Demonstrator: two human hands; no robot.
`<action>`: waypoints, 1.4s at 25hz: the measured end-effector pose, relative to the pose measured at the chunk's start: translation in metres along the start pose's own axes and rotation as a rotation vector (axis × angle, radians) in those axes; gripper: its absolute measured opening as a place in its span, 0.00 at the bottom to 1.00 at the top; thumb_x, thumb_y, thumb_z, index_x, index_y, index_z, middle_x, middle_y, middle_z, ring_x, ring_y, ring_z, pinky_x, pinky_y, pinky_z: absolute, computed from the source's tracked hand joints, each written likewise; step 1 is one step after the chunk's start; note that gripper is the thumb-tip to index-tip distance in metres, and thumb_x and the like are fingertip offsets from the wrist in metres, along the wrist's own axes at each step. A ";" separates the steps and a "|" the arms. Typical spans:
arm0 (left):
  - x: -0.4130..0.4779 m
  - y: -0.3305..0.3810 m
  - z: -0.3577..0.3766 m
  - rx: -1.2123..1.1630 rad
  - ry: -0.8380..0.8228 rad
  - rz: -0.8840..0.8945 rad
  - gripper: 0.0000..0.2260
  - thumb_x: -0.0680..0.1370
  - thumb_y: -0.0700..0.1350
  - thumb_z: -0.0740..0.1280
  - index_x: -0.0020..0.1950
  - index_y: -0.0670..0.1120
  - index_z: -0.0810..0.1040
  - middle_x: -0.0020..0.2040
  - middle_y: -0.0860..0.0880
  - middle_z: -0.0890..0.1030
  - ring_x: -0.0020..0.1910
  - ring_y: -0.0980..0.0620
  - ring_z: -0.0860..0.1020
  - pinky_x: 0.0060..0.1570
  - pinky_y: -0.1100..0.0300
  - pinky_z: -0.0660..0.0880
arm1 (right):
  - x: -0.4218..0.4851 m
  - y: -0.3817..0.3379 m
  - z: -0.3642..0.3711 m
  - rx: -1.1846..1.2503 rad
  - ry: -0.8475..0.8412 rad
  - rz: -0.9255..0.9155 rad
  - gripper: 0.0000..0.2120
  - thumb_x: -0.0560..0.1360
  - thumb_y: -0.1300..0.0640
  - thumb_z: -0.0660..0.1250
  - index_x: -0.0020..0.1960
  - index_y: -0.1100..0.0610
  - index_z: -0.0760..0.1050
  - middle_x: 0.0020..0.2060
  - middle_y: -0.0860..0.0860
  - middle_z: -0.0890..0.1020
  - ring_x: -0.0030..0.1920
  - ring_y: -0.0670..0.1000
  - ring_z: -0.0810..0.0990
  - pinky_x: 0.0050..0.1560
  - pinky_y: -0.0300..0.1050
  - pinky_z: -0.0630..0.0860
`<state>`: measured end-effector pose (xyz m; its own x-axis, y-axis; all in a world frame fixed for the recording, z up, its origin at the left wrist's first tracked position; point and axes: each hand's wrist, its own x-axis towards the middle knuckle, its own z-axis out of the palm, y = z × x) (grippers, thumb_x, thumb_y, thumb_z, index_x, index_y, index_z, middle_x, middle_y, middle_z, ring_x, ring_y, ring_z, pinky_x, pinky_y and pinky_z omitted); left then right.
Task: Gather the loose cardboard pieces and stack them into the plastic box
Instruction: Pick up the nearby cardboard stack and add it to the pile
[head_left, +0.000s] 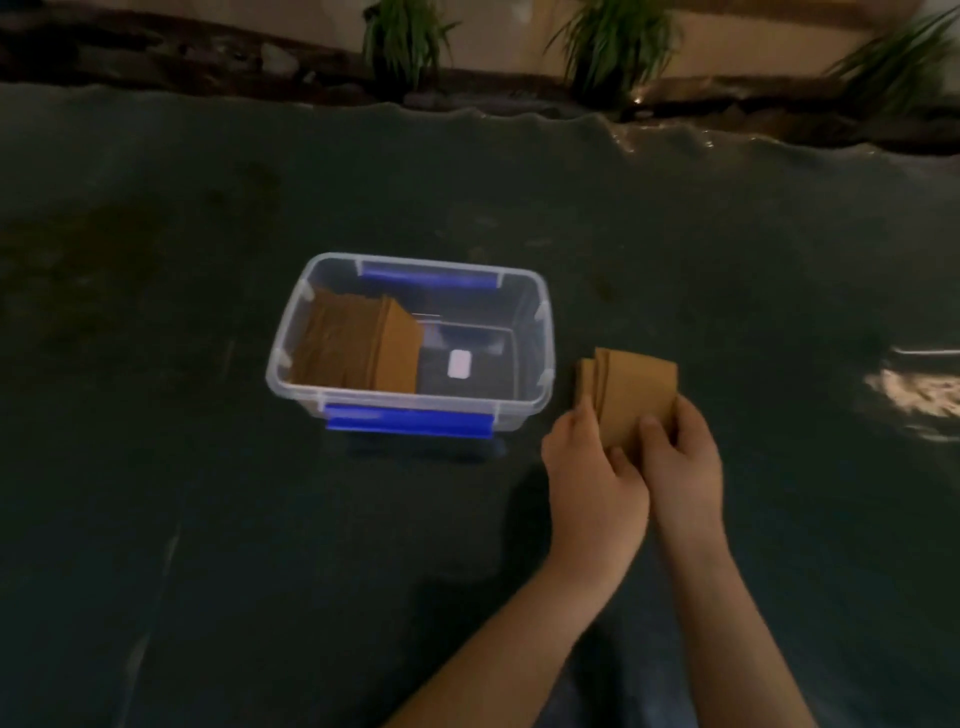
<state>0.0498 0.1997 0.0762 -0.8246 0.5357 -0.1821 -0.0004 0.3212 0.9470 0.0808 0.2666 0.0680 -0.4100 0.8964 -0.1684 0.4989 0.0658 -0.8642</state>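
Two bare forearms come up from the bottom edge of the view, nearer the camera than the clear plastic box (524, 415), and end in the left hand (592, 467) and the right hand (683, 457), both off the box's right end. No sleeve, cuff, glove, watch, ring or band shows on either arm from the frame edge to the fingertips. The fingers are short and rounded with trimmed nails; finer detail is lost in the dim, soft picture. The forearms are smooth and unmarked, the left one broader where it enters the view. Nothing else of the person shows.
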 end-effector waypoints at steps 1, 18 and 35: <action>0.013 0.000 0.011 0.028 0.013 0.008 0.21 0.76 0.41 0.60 0.68 0.50 0.62 0.66 0.50 0.69 0.64 0.55 0.65 0.61 0.62 0.64 | 0.020 0.004 0.004 0.005 -0.027 0.013 0.12 0.77 0.60 0.57 0.58 0.63 0.72 0.51 0.61 0.77 0.50 0.58 0.76 0.55 0.56 0.73; 0.061 -0.045 0.046 0.329 0.006 -0.104 0.24 0.76 0.45 0.63 0.70 0.44 0.59 0.69 0.46 0.68 0.68 0.47 0.62 0.66 0.52 0.63 | 0.184 -0.040 0.004 -1.124 -1.100 -0.132 0.38 0.66 0.46 0.73 0.71 0.50 0.60 0.70 0.52 0.66 0.69 0.57 0.66 0.68 0.58 0.64; -0.008 -0.043 0.009 0.032 -0.009 0.013 0.18 0.71 0.41 0.69 0.57 0.56 0.72 0.54 0.58 0.73 0.50 0.62 0.76 0.50 0.68 0.75 | 0.078 0.018 -0.095 -0.418 -0.692 -0.389 0.21 0.62 0.49 0.75 0.51 0.45 0.70 0.42 0.42 0.81 0.44 0.41 0.79 0.44 0.26 0.72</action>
<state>0.0614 0.1883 0.0347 -0.8191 0.5470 -0.1728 0.0282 0.3394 0.9402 0.1301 0.3791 0.0844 -0.9091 0.3219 -0.2643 0.4105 0.5849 -0.6996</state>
